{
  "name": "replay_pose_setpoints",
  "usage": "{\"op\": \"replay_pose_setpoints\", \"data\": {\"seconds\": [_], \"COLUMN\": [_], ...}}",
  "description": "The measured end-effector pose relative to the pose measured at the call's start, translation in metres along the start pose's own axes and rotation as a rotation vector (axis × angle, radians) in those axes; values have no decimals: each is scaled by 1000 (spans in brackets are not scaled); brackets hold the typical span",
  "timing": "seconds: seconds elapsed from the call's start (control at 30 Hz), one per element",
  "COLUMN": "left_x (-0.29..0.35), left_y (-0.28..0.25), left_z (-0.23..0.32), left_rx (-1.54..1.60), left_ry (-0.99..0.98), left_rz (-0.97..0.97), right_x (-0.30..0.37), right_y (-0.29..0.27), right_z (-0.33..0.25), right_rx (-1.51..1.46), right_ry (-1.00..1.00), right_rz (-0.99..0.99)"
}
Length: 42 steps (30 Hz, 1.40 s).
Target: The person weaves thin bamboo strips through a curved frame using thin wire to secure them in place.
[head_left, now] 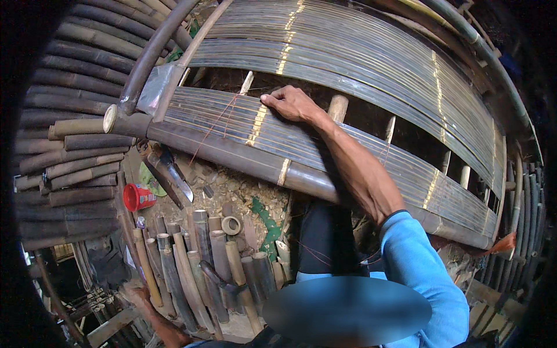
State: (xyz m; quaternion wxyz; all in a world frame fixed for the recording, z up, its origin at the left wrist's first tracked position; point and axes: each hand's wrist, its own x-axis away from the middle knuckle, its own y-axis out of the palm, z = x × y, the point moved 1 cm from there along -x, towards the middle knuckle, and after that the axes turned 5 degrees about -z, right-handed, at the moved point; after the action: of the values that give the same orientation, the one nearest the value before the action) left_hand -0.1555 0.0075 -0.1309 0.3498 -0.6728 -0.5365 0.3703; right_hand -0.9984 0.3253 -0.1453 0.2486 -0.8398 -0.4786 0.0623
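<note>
While I watch the head view, my right hand [292,103] rests fingers-curled on the upper edge of the bamboo slat panel [371,153], near the red string [217,122], clamping nothing. My left hand [134,294] sits low among the cut bamboo tubes [197,255]; grip unclear. A red cup [137,197] lies well apart.

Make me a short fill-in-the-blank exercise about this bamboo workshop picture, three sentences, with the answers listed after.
1. The right hand rests on a curved panel of bamboo ____.
2. The cup on the ground is ____ in colour.
3. The person's sleeve is ____.

Missing words: slats; red; blue
</note>
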Motion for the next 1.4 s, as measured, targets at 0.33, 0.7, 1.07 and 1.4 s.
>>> {"op": "replay_pose_setpoints", "data": {"seconds": [0.33,0.7,1.07,1.4], "left_x": [46,19,-85,-99], "left_y": [-208,-333,-273,-206], "left_z": [472,476,471,358], "left_rx": [2072,1897,2437,1749], "left_ry": [328,871,733,267], "left_rz": [-704,-609,-882,-645], "right_x": [7,17,31,78], "right_y": [-2,-1,-4,-106], "right_z": [0,-8,-7,29], "right_rx": [163,220,353,1088], "right_ry": [141,69,-125,-390], "right_rz": [-36,123,282,369]}}
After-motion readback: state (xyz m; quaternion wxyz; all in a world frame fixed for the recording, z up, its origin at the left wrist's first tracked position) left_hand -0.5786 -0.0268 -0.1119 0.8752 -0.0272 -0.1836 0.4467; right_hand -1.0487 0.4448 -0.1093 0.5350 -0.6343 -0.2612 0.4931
